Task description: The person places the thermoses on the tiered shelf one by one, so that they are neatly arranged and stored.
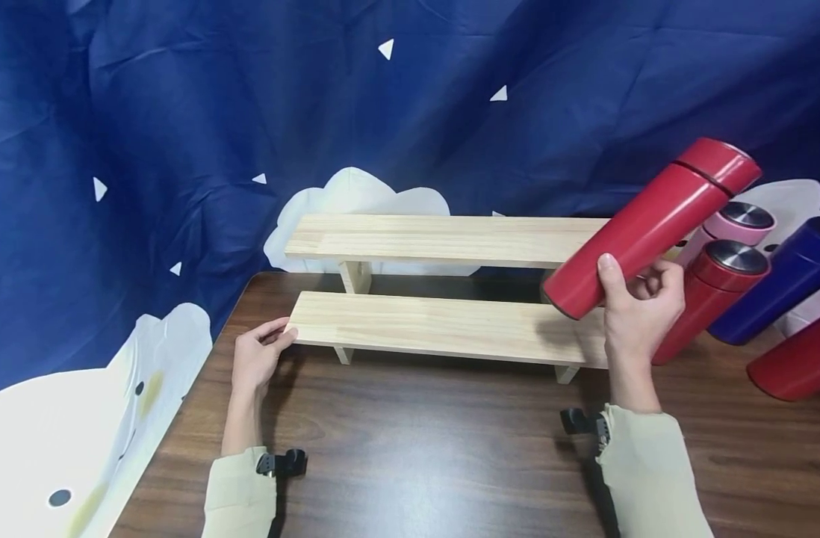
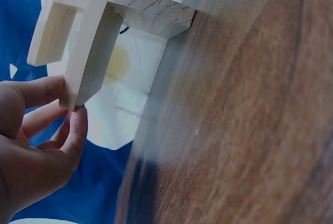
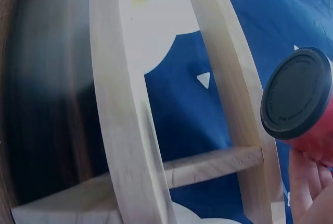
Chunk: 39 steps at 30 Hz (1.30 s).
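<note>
A two-tier wooden shelf [image 1: 417,321] of pale boards stands on the brown table. My left hand [image 1: 258,355] pinches the left end of its lower board; in the left wrist view the thumb and fingers [image 2: 78,130] meet at the board's corner. My right hand [image 1: 641,314] grips a red thermos bottle [image 1: 652,224] near its base. The bottle is tilted, its cap up to the right, and overlaps the right part of both boards in the head view. Its dark round base [image 3: 296,94] shows in the right wrist view beside the boards.
Right of the shelf stand a red thermos with a silver lid [image 1: 712,299], a pink one [image 1: 742,220], a blue one [image 1: 780,284] and another red one [image 1: 800,359] at the frame's edge. Behind the table [image 1: 410,448] hangs a blue cloth [image 1: 410,112] with white shapes.
</note>
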Each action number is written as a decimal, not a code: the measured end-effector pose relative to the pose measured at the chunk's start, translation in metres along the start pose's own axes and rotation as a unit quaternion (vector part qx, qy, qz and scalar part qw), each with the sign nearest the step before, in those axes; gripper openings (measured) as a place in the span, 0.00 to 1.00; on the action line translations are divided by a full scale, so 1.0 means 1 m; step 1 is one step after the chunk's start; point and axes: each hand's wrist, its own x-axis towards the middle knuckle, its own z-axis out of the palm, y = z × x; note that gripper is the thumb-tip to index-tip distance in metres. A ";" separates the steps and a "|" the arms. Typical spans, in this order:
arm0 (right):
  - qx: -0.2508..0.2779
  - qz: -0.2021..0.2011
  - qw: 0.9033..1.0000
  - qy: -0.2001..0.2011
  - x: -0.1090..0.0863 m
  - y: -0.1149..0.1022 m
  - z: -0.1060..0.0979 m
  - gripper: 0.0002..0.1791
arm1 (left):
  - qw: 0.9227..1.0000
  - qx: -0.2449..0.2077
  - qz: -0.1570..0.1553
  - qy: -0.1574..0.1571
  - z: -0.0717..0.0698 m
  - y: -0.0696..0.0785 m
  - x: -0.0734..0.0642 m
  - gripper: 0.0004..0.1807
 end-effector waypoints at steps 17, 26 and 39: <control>-0.013 0.005 0.998 -0.061 -0.008 0.005 0.036 0.20 | 1.000 0.001 -0.005 0.000 -0.005 0.001 -0.003 0.21; 0.011 0.008 0.996 -0.092 -0.012 0.001 0.060 0.21 | 1.000 0.004 -0.004 -0.004 -0.004 0.002 -0.003 0.21; 0.000 -0.005 0.990 -0.141 -0.028 0.004 0.084 0.22 | 1.000 -0.012 0.002 -0.010 -0.002 0.002 -0.001 0.21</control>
